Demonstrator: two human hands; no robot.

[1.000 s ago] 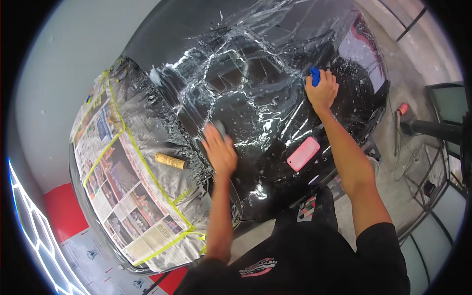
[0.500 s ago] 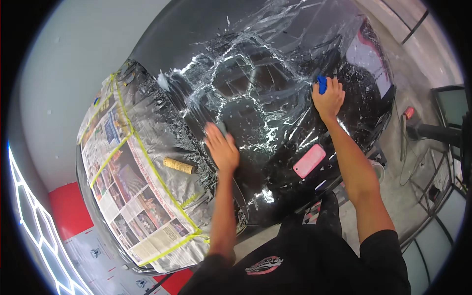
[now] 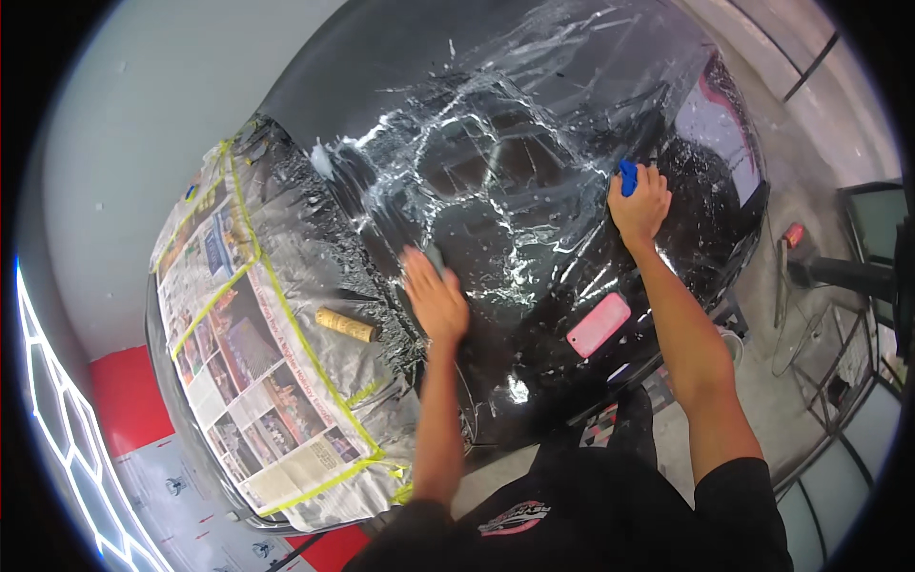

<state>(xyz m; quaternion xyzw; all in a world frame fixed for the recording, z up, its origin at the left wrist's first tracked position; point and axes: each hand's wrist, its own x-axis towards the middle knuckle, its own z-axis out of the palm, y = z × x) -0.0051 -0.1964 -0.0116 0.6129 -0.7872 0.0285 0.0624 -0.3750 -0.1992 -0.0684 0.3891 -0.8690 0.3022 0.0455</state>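
Observation:
A black car hood [image 3: 477,229] lies before me, wet and streaked with whitish suds or slurry. My left hand [image 3: 436,300] rests flat on its left part, fingers together and slightly blurred. A grey pad [image 3: 435,257] shows between thumb and fingers, mostly hidden under the palm. Farther right, my right hand [image 3: 640,208] is closed around a crumpled blue thing [image 3: 628,177], perhaps a cloth or sponge, against the hood. Between my arms lies a pink rectangular block [image 3: 599,325] with a small hole at one end.
Newspaper [image 3: 276,381] and yellow-green tape [image 3: 305,367] cover the windshield side at left. A tan printed cylinder [image 3: 346,324] lies on the wrinkled covering. At right stand a dark stand [image 3: 839,264], a metal frame [image 3: 829,353] and a bucket [image 3: 732,345] on the floor.
My left hand has slid slightly down toward me along the hood. My right hand, with the blue thing, stays nearly in place. The whole view has shifted a little.

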